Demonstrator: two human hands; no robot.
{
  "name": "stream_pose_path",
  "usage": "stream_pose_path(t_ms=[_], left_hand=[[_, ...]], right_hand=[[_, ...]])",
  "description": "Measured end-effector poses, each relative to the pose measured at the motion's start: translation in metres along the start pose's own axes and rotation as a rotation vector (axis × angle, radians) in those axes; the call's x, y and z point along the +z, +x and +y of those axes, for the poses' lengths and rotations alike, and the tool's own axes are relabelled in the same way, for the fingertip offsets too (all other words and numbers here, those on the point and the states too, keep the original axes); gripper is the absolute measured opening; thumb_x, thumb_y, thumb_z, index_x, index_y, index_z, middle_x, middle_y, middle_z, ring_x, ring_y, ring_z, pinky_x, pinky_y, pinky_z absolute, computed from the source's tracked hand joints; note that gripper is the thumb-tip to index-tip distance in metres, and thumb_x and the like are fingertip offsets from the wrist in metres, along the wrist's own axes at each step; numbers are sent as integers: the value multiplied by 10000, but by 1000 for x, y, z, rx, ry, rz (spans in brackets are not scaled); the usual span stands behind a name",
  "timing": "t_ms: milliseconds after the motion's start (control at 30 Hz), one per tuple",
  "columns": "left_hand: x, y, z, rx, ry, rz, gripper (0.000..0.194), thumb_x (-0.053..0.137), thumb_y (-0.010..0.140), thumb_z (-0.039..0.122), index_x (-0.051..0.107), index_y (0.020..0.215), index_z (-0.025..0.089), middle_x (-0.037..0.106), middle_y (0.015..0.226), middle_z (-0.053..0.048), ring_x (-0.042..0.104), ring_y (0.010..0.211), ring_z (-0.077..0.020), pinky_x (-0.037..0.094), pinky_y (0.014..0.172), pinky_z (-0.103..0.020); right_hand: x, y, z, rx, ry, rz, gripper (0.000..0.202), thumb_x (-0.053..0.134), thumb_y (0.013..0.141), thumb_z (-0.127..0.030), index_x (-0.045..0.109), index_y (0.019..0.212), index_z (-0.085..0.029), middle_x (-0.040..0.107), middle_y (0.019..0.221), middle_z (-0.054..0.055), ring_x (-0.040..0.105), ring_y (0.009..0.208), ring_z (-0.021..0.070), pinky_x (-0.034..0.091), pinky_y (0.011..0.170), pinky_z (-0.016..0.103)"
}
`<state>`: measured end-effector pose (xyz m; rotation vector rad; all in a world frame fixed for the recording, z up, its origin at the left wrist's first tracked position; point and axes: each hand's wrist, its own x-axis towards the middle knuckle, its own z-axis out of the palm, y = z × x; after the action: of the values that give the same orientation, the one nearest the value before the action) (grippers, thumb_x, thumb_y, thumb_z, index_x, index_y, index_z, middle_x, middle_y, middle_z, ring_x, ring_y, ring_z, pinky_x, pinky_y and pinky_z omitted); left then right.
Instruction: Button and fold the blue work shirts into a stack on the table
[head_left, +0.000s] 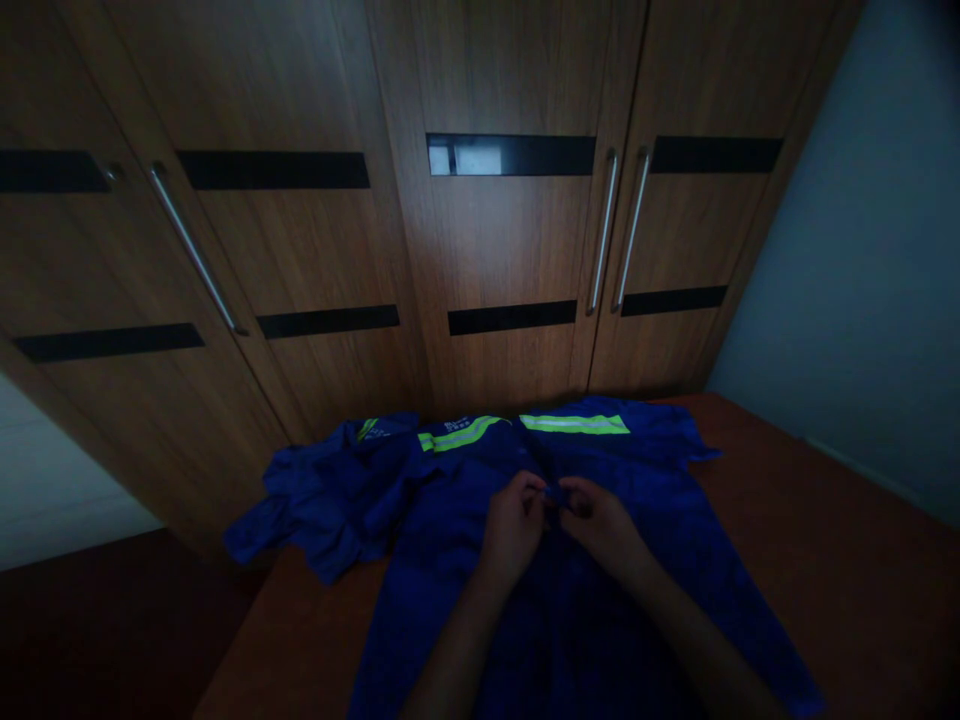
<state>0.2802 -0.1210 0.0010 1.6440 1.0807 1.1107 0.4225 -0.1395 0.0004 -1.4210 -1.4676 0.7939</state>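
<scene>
A dark blue work garment [450,540] with yellow-green and silver reflective strips [577,424] lies spread out before me. Over its middle, at the front opening, my left hand [516,520] pinches one edge of the fabric between thumb and fingers. Close beside it, my right hand [600,520] pinches the facing edge. The fingertips of both hands almost meet. Whether a button or another fastener sits between them is too dark and small to make out.
A second blue garment [337,500] lies crumpled to the left, with a bit of reflective strip and white lettering. Both rest on a reddish-brown wooden surface [787,540]. Behind stands a wooden wardrobe [510,230] with metal handles; a pale wall [847,280] is on the right.
</scene>
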Motion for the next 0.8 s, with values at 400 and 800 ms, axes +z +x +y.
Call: stream_pose_path(t_ms=[400, 800], left_hand=[[4, -4, -3, 111, 115, 38, 185, 436, 794, 73, 517, 858, 226, 601, 688, 15, 588, 642, -147, 379, 598, -228], [8, -2, -1, -219, -388, 208, 117, 595, 720, 270, 512, 771, 205, 469, 522, 85, 439, 456, -80, 301, 461, -177]], right_hand=[[6, -7, -17, -120, -500, -205, 493, 519, 733, -128, 455, 1222, -139, 648, 704, 16, 624, 642, 182, 374, 567, 246], [12, -17, -18, -150, -445, -283, 664, 523, 761, -140, 304, 1388, -103, 688, 805, 51, 649, 722, 183, 426, 631, 245]])
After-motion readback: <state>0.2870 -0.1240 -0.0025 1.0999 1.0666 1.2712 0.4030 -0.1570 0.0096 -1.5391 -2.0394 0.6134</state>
